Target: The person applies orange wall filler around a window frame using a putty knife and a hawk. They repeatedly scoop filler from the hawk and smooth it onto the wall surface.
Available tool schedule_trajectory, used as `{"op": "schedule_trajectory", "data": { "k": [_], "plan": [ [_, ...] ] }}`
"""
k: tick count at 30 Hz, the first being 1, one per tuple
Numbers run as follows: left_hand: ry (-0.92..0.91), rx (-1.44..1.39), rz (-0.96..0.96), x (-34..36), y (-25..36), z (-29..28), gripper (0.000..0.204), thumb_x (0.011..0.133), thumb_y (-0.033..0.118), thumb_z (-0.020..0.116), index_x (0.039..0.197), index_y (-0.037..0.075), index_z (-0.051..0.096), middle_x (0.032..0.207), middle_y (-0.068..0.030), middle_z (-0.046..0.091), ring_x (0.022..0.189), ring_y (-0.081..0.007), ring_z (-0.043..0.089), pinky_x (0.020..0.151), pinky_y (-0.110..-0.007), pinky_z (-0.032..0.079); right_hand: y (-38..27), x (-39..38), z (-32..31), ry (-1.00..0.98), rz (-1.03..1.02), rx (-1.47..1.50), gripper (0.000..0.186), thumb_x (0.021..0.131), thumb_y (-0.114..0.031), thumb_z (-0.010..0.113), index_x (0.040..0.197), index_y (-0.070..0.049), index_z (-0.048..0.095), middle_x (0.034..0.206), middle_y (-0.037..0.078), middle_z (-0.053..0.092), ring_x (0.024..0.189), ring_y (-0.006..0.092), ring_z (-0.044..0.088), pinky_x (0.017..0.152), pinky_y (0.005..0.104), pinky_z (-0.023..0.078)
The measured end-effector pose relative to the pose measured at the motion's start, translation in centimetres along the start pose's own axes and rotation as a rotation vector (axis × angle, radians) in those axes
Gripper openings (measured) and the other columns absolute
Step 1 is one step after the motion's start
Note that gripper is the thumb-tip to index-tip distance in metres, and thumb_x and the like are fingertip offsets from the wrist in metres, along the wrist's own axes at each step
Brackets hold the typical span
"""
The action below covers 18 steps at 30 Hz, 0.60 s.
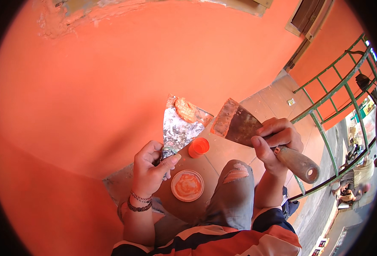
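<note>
My left hand (151, 165) is closed round the handle of a wide putty knife (180, 129), blade up, its metal smeared white. A lump of orange filler (186, 110) sits near that blade's top edge. In my right hand (279, 144) is a second putty knife (244, 127), its wooden handle pointing down to the right and orange paste along its blade edge. The two blades are close together, with a narrow gap between them. Below them on the tiled floor stand an orange cup (199, 147) and a round lid (187, 185) smeared with orange paste.
An orange wall (90, 85) fills the left and far side, with a rough patched strip (65, 21) at the top left. To the right a green metal railing (325, 102) borders the tiled floor (261, 102). Beyond it, lower down, another person (348, 192) is seen.
</note>
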<state>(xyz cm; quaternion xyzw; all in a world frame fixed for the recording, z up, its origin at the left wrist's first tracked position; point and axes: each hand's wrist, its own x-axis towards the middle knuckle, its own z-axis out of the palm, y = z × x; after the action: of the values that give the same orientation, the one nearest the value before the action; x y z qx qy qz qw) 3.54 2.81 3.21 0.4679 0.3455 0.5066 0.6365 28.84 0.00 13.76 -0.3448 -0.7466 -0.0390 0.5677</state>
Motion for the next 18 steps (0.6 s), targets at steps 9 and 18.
{"op": "schedule_trajectory", "data": {
  "k": [9, 18],
  "plan": [
    [-0.024, -0.01, 0.05, -0.6, 0.1, 0.3, 0.02, 0.085, 0.004, 0.073, 0.088, 0.0, 0.053, 0.067, -0.0036, 0.06, 0.048, -0.0035, 0.049, 0.041, -0.02, 0.037, -1.2, 1.6, 1.9, -0.16, -0.066, -0.028, 0.031, 0.066, 0.004, 0.081, 0.068, -0.008, 0.053, 0.075, 0.01, 0.064, 0.067, 0.02, 0.065, 0.057, 0.0298, 0.052],
    [0.019, -0.086, -0.012, -0.8, 0.8, -0.2, 0.02, 0.084, 0.006, 0.073, 0.087, 0.0, 0.053, 0.067, -0.0061, 0.061, 0.048, -0.0058, 0.052, 0.041, -0.021, 0.039, 0.4, 1.0, -1.3, -0.148, 0.161, -0.068, 0.03, 0.069, 0.001, 0.08, 0.062, -0.008, 0.052, 0.07, 0.007, 0.064, 0.062, 0.0161, 0.062, 0.052, 0.0269, 0.046]
  ]
}}
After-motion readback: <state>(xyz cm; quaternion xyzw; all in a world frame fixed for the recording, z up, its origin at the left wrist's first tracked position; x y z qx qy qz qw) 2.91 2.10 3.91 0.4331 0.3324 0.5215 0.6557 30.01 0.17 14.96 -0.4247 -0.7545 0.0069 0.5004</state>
